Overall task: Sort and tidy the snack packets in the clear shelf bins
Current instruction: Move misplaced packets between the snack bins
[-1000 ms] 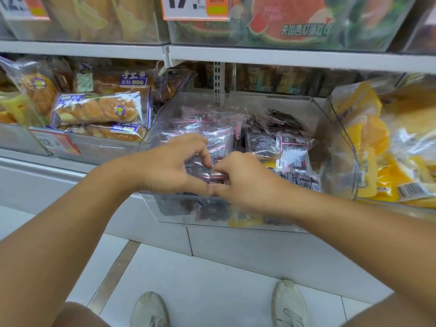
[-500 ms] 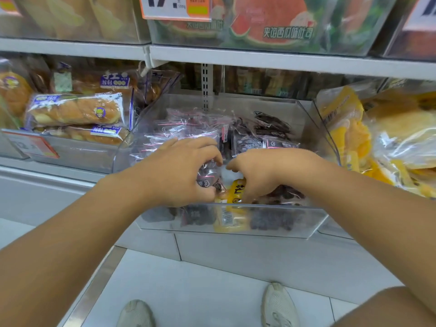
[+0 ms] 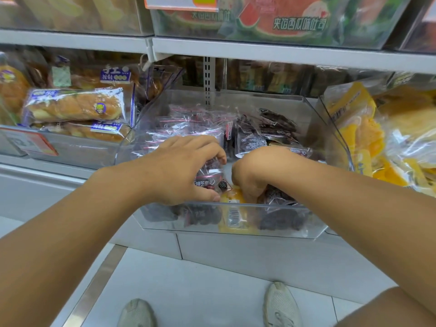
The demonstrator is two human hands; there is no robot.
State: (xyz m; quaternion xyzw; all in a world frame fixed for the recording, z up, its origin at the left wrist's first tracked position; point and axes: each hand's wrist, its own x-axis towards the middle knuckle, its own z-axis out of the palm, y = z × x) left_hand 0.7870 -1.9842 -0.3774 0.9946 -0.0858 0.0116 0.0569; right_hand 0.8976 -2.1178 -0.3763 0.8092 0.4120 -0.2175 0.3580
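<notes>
The left hand (image 3: pixel 179 171) has its grip curled round a dark snack packet (image 3: pixel 208 179) with red-edged clear wrapping, thumb low near the front wall, fingers bent over the top of it. The right hand (image 3: pixel 257 172) digs down beside it, fingers curled and pinching into a yellow packet (image 3: pixel 232 214) that stands against the front wall, its barcode showing through the plastic; the fingertips themselves are hidden among the wrappers. The two hands sit just beside each other, knuckles nearly touching, both inside the middle clear bin (image 3: pixel 236 230).

That bin is loosely filled with more dark packets (image 3: pixel 250 138), some lying flat toward the back, some slumped against the front wall on both sides of the yellow one. The bin rests on a white shelf and tilts forward.

To the left, a neighbouring bin holds bread rolls (image 3: pixel 75 107) in clear wrappers with blue printing, stacked lengthwise, with an orange price label (image 3: pixel 30 143) on its front. To the right, another bin holds yellow cake bags (image 3: pixel 361 133) in crinkled clear plastic. On the shelf above stand packets printed with watermelon slices (image 3: pixel 278 22).

Below, the white tiled floor (image 3: pixel 200 291) shows two pale shoes (image 3: pixel 280 305) pointing toward the shelf
</notes>
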